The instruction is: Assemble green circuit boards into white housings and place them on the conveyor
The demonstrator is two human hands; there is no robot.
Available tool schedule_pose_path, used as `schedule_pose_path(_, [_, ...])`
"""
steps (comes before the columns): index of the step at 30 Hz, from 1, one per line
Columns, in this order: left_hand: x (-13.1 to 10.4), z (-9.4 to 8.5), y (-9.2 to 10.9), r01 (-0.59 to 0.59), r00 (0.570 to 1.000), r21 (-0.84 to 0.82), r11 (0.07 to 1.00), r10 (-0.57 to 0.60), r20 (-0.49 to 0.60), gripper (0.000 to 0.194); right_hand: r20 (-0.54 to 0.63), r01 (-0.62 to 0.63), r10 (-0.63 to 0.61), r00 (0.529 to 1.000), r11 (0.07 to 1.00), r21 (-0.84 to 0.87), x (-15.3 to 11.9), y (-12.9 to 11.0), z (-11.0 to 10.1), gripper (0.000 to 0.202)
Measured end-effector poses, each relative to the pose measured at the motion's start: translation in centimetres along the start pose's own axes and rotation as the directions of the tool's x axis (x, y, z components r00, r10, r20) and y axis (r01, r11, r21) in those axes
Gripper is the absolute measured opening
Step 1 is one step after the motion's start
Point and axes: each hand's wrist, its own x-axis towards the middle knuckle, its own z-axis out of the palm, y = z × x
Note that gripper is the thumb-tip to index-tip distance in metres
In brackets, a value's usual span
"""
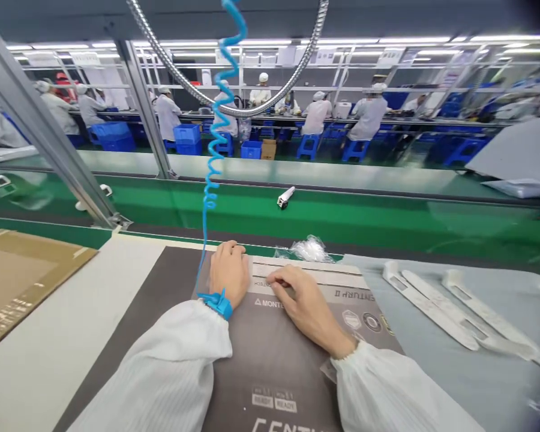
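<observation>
A dark grey-brown printed box lies in front of me, with "CENTURY" and "MONTECH" lettering and a pale striped band along its far side. My left hand rests palm down near the far edge, its fingers pointing forward and slightly apart. Round that wrist is a blue wrist strap joined to a blue coiled cord. Over the pale band my right hand is closed, thumb and forefinger together; what lies between them is too small to make out. Clear plastic shows beside the right wrist.
Crumpled clear plastic lies beyond the box. A small white device sits on the green conveyor belt. White plastic parts are on the right, flat cardboard on the left. A metal post rises at left; co-workers sit farther back.
</observation>
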Motion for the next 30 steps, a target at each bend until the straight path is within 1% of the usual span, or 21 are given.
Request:
schedule_pose_path(13, [-0.1,-0.2,-0.1,0.005,1.000,-0.023,1.000,-0.004,0.010,0.023,0.032,-0.017,0.018,0.999,1.000,-0.012,-0.2,-0.3,-0.1,0.019])
schedule_pose_path(18, [0.7,-0.8,-1.4,-0.061,0.998,-0.065,0.996,0.063,0.022,0.023,0.029,-0.017,0.016,0.999,1.000,0.014,0.0,-0.3,-0.3,0.018])
schedule_pose_path(19, [1.0,-0.9,-1.7,-0.062,0.998,-0.065,0.996,0.063,0.010,0.024,0.028,-0.018,0.017,0.999,0.999,0.027,0.0,-0.3,-0.3,0.018])
schedule_pose_path(21, [1.7,-0.9,-2.5,-0.026,0.999,-0.034,0.999,0.025,-0.021,0.026,0.021,-0.026,0.024,0.999,0.998,0.057,-0.1,-0.2,-0.3,0.019])
schedule_pose_path(23, [2.7,-1.0,-3.3,0.028,0.999,0.022,0.999,-0.027,-0.045,0.028,0.002,-0.033,0.033,0.999,0.996,0.086,-0.1,-0.1,-0.2,0.019])
schedule_pose_path(25, [4.5,-1.2,-4.2,0.065,0.997,0.080,0.995,-0.061,-0.056,0.031,-0.019,-0.037,0.039,0.999,0.994,0.104,-0.2,-0.1,-0.2,0.018])
schedule_pose_path(27, [7.2,-1.5,-5.1,0.103,0.994,0.140,0.985,-0.096,-0.054,0.033,-0.033,-0.041,0.045,0.998,0.993,0.113,-0.2,-0.2,-0.2,0.017])
schedule_pose_path(30, [12.7,-1.7,-5.8,0.156,0.985,0.199,0.968,-0.166,0.037,0.026,-0.042,-0.062,0.068,0.997,0.991,0.118,0.0,-0.4,-0.2,0.018])
